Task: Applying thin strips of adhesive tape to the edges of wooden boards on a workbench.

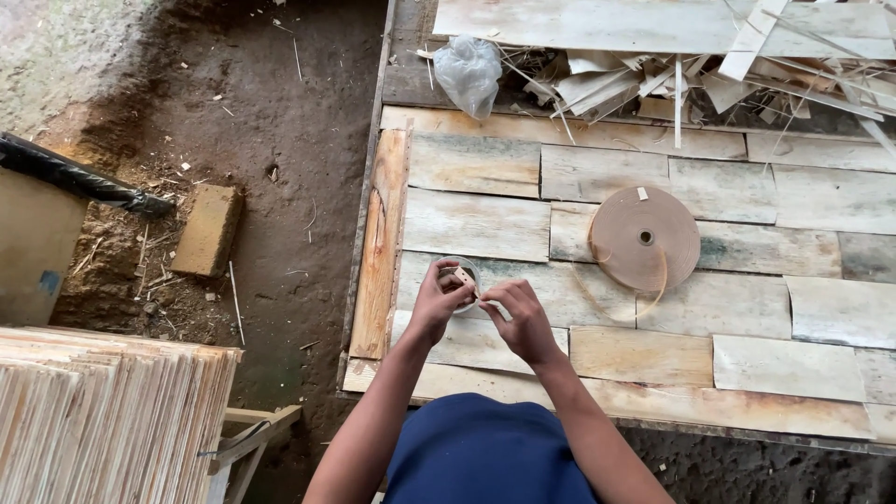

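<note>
Both hands meet over the near-left part of the tabletop [467, 163], a surface of pale, weathered veneer sheets laid edge to edge. The left hand [437, 303] is curled around a small roll of tape [459, 278], holding it just above the sheets with its open ring facing up toward the camera. The right hand [523, 317] sits immediately to its right, fingertips pinched on what looks like the loose end of the strip, so the short stretch between the two hands runs roughly left to right; the exact grip on that end is too small to make out. Both forearms come up from the bottom edge and angle inward, wrists bent so the fingers close in on the roll from either side. The left hand is the one carrying the roll; the right only touches its free end. Farther right and a little farther away, well apart from the hands, lies a much larger flat coil of brown tape [644, 238], its loose tail drooping toward the near side. A crumpled plastic bag [469, 73] and a heap of veneer scraps [709, 79] lie along the far edge.
</note>
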